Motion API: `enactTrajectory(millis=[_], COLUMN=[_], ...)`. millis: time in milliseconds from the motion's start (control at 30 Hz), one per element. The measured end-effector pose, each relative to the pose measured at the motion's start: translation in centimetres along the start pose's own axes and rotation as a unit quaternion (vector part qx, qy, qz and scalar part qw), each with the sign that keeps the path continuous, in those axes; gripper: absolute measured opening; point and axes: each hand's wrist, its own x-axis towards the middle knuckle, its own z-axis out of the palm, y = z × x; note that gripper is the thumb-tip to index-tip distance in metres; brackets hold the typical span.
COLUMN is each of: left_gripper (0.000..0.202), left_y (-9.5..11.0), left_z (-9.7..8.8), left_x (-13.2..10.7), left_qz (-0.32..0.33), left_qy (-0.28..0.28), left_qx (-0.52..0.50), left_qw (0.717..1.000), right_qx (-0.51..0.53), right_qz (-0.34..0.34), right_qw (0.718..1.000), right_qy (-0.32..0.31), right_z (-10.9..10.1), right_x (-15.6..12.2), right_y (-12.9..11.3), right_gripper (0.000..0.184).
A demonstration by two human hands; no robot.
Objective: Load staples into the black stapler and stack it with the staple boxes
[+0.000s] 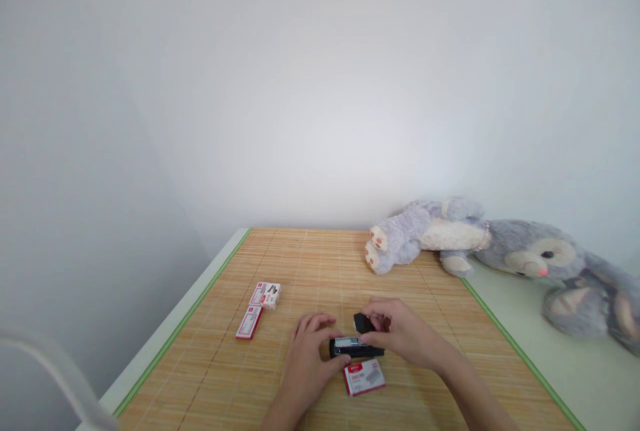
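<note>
A black stapler [356, 351] lies on the bamboo mat with its metal staple channel exposed. Its upper arm [364, 323] is swung up and back from the base. My left hand [311, 357] holds the left end of the base, thumb on the near side and fingers on the far side. With closed fingers, my right hand [400, 332] grips the stapler near the raised arm at its right end; part of the stapler is hidden behind those fingers. Just in front of the stapler, close to my left thumb, lies a red and white staple box [365, 377].
Several small red and white boxes [249, 322] lie together to the left on the bamboo mat [300, 257]. A grey plush rabbit [455, 234] stretches across the back right, against the wall. A pale curved bar [55, 364] crosses the lower left corner.
</note>
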Motion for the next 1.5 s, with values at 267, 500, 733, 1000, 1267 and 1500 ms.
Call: enactTrajectory(millis=[267, 500, 733, 1000, 1267, 1500], left_gripper=[0.033, 0.033, 0.078, 0.069, 0.067, 0.067], left_y=[0.2, -0.1, 4.4, 3.5, 2.2, 2.0], left_z=[0.0, -0.6, 0.3, -1.7, -1.1, -0.5], left_x=[0.1, -2.4, -2.1, -1.0, -0.1, 0.1], left_qz=[0.005, 0.009, 0.213, 0.071, 0.046, 0.052], left_qy=[0.002, 0.049, -0.203, -0.124, -0.108, -0.11], left_qx=[0.003, -0.063, -0.015, 0.032, 0.0, -0.017], left_qw=[1.0, 0.997, 0.956, 0.989, 0.993, 0.992], right_qx=[-0.078, -0.087, -0.07, -0.047, 0.148, 0.284], right_qz=[-0.01, 0.019, 0.067, 0.136, 0.167, 0.203], right_qw=[0.997, 0.996, 0.992, 0.981, 0.963, 0.91], right_qy=[-0.015, 0.013, 0.082, 0.133, 0.151, 0.224], right_z=[4.4, 2.7, 2.2, 3.8, 9.3, 12.6], right_x=[2.3, 0.3, -1.4, -3.2, -4.9, -4.5], right_y=[-0.6, 1.6, 4.9, 6.2, 5.1, 3.9], right_gripper=[0.016, 0.014, 0.012, 0.023, 0.038, 0.055])
